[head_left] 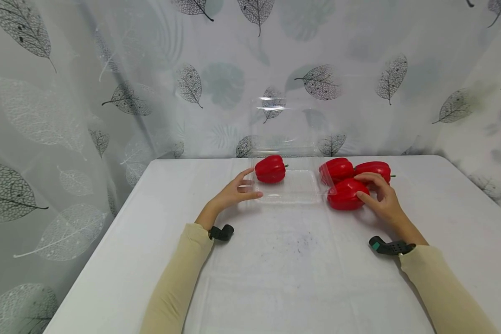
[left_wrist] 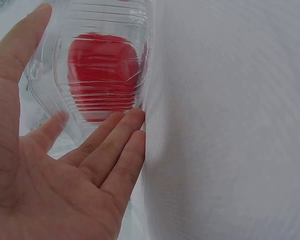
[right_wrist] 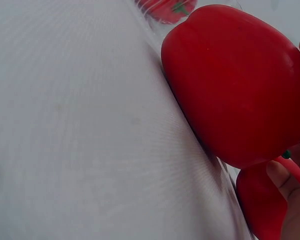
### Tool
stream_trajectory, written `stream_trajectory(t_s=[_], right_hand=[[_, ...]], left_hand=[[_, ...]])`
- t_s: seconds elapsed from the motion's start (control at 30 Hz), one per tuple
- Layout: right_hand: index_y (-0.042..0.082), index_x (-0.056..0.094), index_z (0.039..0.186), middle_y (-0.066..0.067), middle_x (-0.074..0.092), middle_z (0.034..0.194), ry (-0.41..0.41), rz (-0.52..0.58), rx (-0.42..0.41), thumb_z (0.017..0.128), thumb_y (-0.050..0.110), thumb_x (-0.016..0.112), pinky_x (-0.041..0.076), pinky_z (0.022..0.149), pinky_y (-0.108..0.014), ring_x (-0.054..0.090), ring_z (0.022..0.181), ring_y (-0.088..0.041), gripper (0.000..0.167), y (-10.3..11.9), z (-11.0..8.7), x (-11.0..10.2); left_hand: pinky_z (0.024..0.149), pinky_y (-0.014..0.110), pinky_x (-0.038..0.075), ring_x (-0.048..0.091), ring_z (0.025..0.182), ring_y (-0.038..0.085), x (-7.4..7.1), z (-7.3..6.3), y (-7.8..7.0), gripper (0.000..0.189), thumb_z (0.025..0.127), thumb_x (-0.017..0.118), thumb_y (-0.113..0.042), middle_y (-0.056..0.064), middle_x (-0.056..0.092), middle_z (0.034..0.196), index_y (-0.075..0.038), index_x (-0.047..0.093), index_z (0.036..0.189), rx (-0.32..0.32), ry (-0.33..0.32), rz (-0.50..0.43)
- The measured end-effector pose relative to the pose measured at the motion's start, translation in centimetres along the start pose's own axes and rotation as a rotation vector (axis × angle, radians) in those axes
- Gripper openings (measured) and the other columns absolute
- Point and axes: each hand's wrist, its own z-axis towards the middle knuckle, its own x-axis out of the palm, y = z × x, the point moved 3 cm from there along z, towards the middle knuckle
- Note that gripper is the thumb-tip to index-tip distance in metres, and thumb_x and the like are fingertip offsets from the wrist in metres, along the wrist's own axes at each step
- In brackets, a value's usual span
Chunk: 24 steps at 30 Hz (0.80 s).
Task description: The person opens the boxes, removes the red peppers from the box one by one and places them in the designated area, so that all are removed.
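Note:
A clear plastic clamshell container [head_left: 302, 185] stands at the table's far side, its lid [head_left: 292, 132] raised at the back. One red bell pepper [head_left: 270, 169] lies inside at the left, its stem pointing right. My left hand [head_left: 229, 192] is at the container's left side, fingers fairly straight and thumb spread away; in the left wrist view the fingertips [left_wrist: 135, 116] lie along the ribbed wall. My right hand [head_left: 382, 199] grips the stem end of the front red bell pepper [head_left: 345, 195], just right of the container. That pepper fills much of the right wrist view.
Two more red bell peppers, one nearer the container [head_left: 337, 168] and one farther right [head_left: 373, 169], lie behind the gripped one. A white cloth covers the table [head_left: 275, 278]. Behind its far edge hangs a leaf-patterned curtain [head_left: 234, 93].

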Motion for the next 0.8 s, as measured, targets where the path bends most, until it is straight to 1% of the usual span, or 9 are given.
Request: stream_trajectory(t_s=[0.03,0.07,0.17,0.4,0.6,0.8], right_hand=[[-0.01,0.05,0.129,0.0,0.052,0.13,-0.001,0.003,-0.001,0.08,-0.011,0.067,0.044,0.088,-0.008,0.045,0.119,-0.006,0.052,-0.5,0.0,0.0],[-0.009,0.05,0.129,-0.002,0.052,0.131,-0.002,0.008,-0.003,0.08,-0.01,0.067,0.043,0.088,-0.007,0.045,0.119,-0.006,0.053,-1.1,0.0,-0.1],[-0.009,0.05,0.129,-0.003,0.051,0.132,-0.005,0.01,-0.001,0.08,-0.009,0.068,0.044,0.088,-0.008,0.045,0.119,-0.007,0.052,-1.3,0.0,-0.1],[-0.006,0.052,0.13,0.006,0.054,0.127,-0.02,0.01,0.002,0.08,-0.01,0.066,0.044,0.087,-0.009,0.049,0.114,-0.007,0.051,-1.7,0.1,-0.2],[-0.008,0.051,0.129,0.01,0.055,0.126,-0.03,0.024,-0.029,0.079,-0.011,0.065,0.045,0.086,-0.01,0.05,0.112,-0.006,0.051,-1.7,0.3,-0.3],[-0.009,0.052,0.128,0.005,0.055,0.129,-0.045,0.033,-0.062,0.078,-0.01,0.065,0.045,0.086,-0.01,0.05,0.115,-0.006,0.052,-1.0,0.5,-0.3]], left_hand=[[0.109,0.056,0.034,0.044,0.136,0.032,0.0,0.4,0.5,0.087,0.088,0.073,-0.027,0.015,0.037,0.152,-0.033,0.019,0.155,0.001,-0.004,-0.002],[0.109,0.056,0.034,0.044,0.135,0.031,-0.1,0.7,0.9,0.087,0.087,0.074,-0.029,0.013,0.038,0.151,-0.035,0.02,0.155,0.005,-0.01,-0.002],[0.109,0.056,0.035,0.046,0.134,0.03,-0.1,0.7,1.0,0.086,0.087,0.075,-0.029,0.012,0.039,0.15,-0.035,0.022,0.154,0.006,-0.018,-0.003],[0.108,0.056,0.035,0.047,0.134,0.03,0.0,0.8,1.0,0.086,0.086,0.075,-0.028,0.012,0.039,0.149,-0.035,0.022,0.154,0.01,-0.021,-0.003],[0.108,0.057,0.035,0.046,0.134,0.03,0.0,0.8,1.1,0.086,0.087,0.075,-0.029,0.012,0.039,0.149,-0.035,0.022,0.154,0.007,-0.022,-0.002],[0.108,0.057,0.036,0.046,0.134,0.03,0.0,0.8,1.1,0.086,0.087,0.074,-0.029,0.012,0.039,0.15,-0.035,0.021,0.154,0.005,-0.022,0.001]])
